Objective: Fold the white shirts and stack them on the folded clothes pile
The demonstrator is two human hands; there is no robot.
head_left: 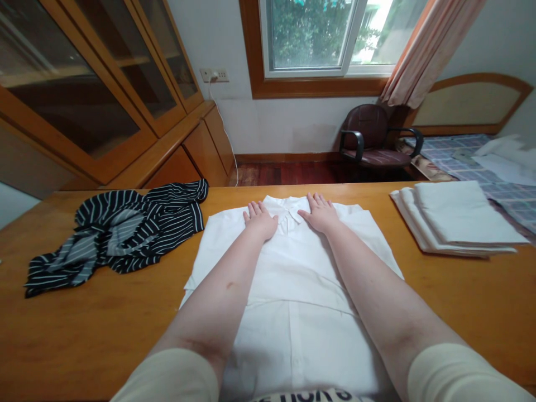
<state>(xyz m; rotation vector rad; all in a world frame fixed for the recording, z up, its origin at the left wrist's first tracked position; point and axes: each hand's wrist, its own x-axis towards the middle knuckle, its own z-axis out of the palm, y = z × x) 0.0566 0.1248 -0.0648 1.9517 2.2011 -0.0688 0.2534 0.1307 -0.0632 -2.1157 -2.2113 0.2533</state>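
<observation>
A white button-up shirt (293,268) lies spread on the wooden table, its collar at the far edge and its button placket running toward me. A fold crosses the cloth at mid-length. My left hand (260,221) rests flat on the shirt just left of the collar, fingers apart. On the other side of the collar, my right hand (320,214) presses flat with its fingers spread and the thumb toward the collar. Neither hand grips the cloth. My forearms cover parts of both sides of the shirt.
A crumpled black-and-white striped garment (138,226) lies on the table (104,324) at the left. Folded white cloths (456,215) are stacked at the right. Beyond stand a glass-fronted cabinet (163,120), an office chair (371,137) and a bed (452,153).
</observation>
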